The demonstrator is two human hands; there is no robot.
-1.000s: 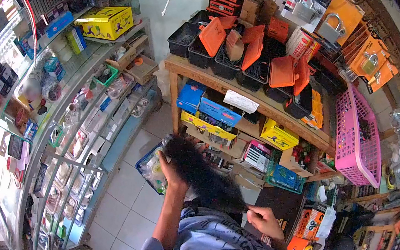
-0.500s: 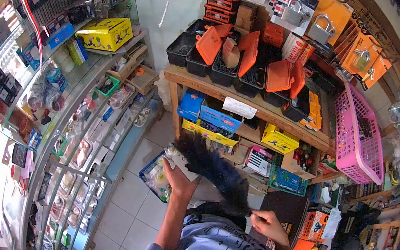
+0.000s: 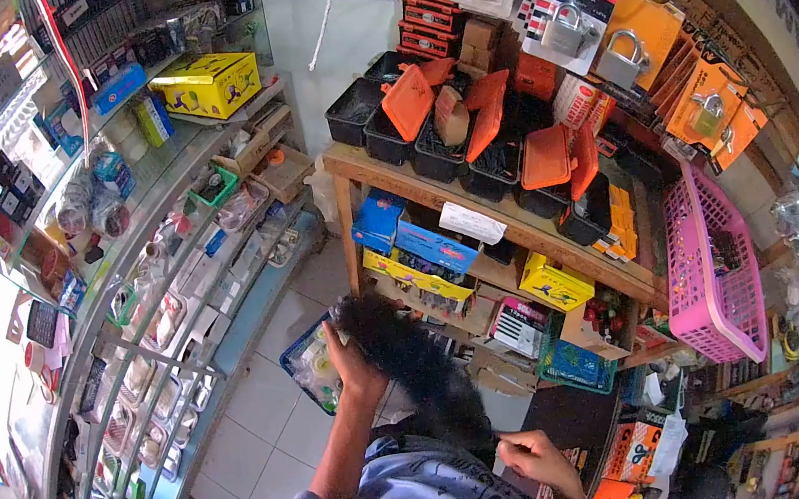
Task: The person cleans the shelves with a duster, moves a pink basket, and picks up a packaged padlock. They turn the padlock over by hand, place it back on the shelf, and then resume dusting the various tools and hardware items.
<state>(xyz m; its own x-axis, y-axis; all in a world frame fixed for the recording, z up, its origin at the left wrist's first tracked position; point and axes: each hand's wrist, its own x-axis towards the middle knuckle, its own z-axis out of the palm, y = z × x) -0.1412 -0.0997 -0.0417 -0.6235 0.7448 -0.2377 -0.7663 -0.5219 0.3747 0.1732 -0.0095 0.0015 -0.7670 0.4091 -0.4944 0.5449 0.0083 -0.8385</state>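
Observation:
A black feather duster (image 3: 425, 367) stretches across the front of the body, blurred by motion. Its thin handle end is in my right hand (image 3: 538, 458), whose fingers are closed round it. My left hand (image 3: 356, 361) is at the duster's far end, its fingers wrapped round a pale object that the black feathers now mostly cover; what it is I cannot tell. Beneath my left hand, on the tiled floor, stands a blue basket (image 3: 290, 363) with clear bags and small items in it.
Curved glass shelving (image 3: 81, 362) with small goods runs along the left. Ahead is a wooden shelf (image 3: 474, 201) bearing black bins and orange lids. A pink basket (image 3: 710, 269) hangs at the right, below packaged padlocks (image 3: 619, 59).
The duster's feathered end has shifted left over the pale object, which showed more clearly before. My right hand has moved slightly, and the camera view has shifted a little.

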